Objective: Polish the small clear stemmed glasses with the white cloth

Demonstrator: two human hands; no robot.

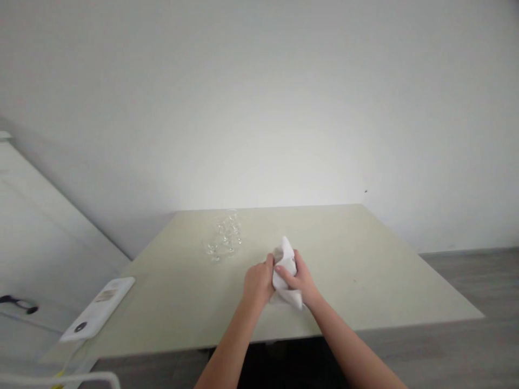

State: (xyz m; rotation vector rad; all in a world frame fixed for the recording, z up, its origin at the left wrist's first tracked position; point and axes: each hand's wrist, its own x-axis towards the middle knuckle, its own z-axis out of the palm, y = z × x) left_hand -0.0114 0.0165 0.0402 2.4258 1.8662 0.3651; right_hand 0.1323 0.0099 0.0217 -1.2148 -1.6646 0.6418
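Note:
Both hands meet over the near middle of the pale table [365, 292]. A crumpled white cloth [287, 266] is bunched between them, with one corner pointing up and a loose fold hanging toward me. My left hand [258, 281] is closed at the cloth's left side, its fingers curled and mostly hidden. From the right, my right hand [300, 276] grips the cloth, the thumb lying across its front. Whether something is wrapped inside the cloth I cannot tell. Left of the hands and farther back, several clear glasses [229, 232] stand close together.
A flat white device [99, 308] with a dark round spot lies along the table's left edge. Beyond that edge is a white cabinet [36, 259] with a black handle [18, 303]. A white wall [267, 108] rises behind the table. Grey floor [478, 286] shows at right.

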